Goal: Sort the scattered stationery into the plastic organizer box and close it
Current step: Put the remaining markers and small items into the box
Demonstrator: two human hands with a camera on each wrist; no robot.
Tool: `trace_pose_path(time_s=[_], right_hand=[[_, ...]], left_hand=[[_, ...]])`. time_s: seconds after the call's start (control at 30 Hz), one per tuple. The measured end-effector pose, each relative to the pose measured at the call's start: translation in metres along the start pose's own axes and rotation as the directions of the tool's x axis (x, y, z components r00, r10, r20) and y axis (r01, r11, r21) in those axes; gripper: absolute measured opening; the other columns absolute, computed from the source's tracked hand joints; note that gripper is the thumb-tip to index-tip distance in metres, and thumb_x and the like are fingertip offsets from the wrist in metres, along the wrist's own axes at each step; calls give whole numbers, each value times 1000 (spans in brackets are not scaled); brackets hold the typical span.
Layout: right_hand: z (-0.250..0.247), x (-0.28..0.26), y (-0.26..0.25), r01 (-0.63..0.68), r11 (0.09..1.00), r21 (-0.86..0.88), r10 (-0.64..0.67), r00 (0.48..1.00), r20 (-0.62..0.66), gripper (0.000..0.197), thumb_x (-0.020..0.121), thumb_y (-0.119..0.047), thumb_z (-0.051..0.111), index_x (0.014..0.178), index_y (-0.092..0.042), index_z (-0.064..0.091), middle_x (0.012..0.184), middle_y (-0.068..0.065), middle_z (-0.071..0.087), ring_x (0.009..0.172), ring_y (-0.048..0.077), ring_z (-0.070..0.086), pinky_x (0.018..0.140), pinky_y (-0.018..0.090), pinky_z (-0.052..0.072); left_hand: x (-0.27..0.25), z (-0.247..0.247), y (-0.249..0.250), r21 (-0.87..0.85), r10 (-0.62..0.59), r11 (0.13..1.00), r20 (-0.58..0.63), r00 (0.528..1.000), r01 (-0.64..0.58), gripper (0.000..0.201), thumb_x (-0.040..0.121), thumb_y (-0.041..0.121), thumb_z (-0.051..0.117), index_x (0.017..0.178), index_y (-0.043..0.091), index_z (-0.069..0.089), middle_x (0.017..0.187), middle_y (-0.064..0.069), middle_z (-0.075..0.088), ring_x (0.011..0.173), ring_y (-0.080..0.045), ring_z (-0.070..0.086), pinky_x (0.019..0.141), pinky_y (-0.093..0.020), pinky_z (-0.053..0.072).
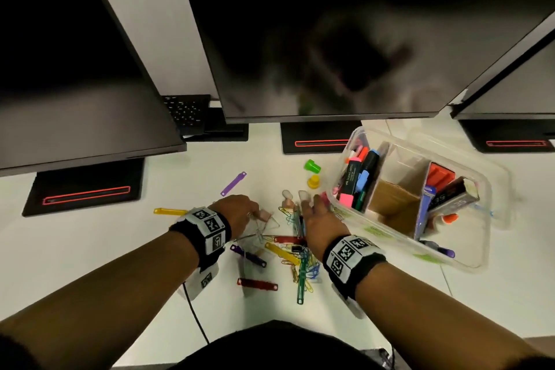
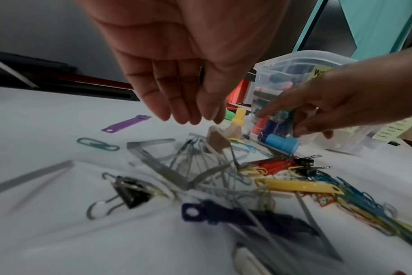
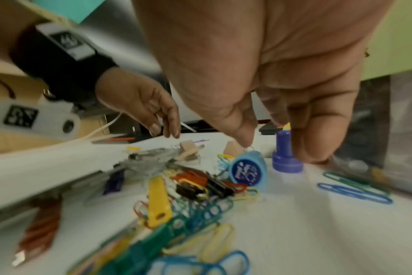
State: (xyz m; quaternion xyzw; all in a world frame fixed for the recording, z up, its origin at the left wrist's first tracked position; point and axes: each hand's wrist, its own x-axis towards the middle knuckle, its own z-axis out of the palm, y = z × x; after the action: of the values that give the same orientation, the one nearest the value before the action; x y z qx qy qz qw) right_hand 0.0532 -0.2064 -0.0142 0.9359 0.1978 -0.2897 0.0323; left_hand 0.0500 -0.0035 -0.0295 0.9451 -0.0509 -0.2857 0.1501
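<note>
The clear plastic organizer box (image 1: pixel 357 132) stands open at the right, with markers in its left compartment. Loose paper clips (image 1: pixel 303 264), coloured fastener strips and a black binder clip (image 2: pixel 129 195) lie in a heap on the white desk. My left hand (image 2: pixel 191 115) hovers over clear plastic pieces (image 2: pixel 176 167) and a beige eraser (image 2: pixel 215 141), fingers relaxed and holding nothing. My right hand (image 3: pixel 278 148) reaches down by the box's near-left corner. Its thumb and fingers stand either side of an upright purple stamp (image 3: pixel 286 152), and a light blue stamp (image 3: pixel 247 171) lies beside it.
A green stamp (image 1: pixel 312 166) and a yellow stamp (image 1: pixel 313 182) stand behind the heap. A purple strip (image 1: pixel 233 183) and a yellow strip (image 1: pixel 169 211) lie apart at the left. Three dark monitors (image 1: pixel 330 45) overhang the back of the desk.
</note>
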Motion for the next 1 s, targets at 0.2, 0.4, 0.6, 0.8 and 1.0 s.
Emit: trace_pose_path(time_s=[0.2,0.4,0.6,0.8,1.0], right_hand=[[9,22,3,-153,985,75,149,988,51,50,91,-8,44,138,-2,28,144,22,27,129,38,39,106,44,39],[15,14,11,-78,983,169,78,997,5,36,92,2,34,127,-2,44,130,17,43,116,31,51,98,34,42],[0,-15,19,-54,992,117,54,999,-1,35,95,2,28,124,0,48,129,19,50,118,30,51,97,32,40],[-19,-45,28,19,987,163,-5,996,-86,25,95,-7,37,111,0,56,116,19,59,105,30,57,83,33,43],[-46,-70,57,92,928,362,28,949,-314,21,86,-24,53,98,-9,62,97,10,66,87,24,59,68,24,37]], left_hand=[[10,1,14,13,68,998,51,996,-69,41,90,7,47,128,20,51,134,-5,48,127,-21,43,107,-28,33],[17,8,55,83,218,972,14,976,-219,37,94,14,45,130,20,49,141,-2,42,130,-22,40,108,-31,34],[36,17,88,120,194,973,24,981,-195,31,90,16,49,119,10,57,120,-12,55,113,-30,54,91,-35,45],[51,25,107,46,149,987,54,987,-151,46,90,27,54,134,16,46,134,-9,47,125,-27,47,103,-32,38],[51,33,117,133,161,975,125,979,-177,40,87,21,57,126,17,49,128,-9,49,117,-30,50,97,-34,40]])
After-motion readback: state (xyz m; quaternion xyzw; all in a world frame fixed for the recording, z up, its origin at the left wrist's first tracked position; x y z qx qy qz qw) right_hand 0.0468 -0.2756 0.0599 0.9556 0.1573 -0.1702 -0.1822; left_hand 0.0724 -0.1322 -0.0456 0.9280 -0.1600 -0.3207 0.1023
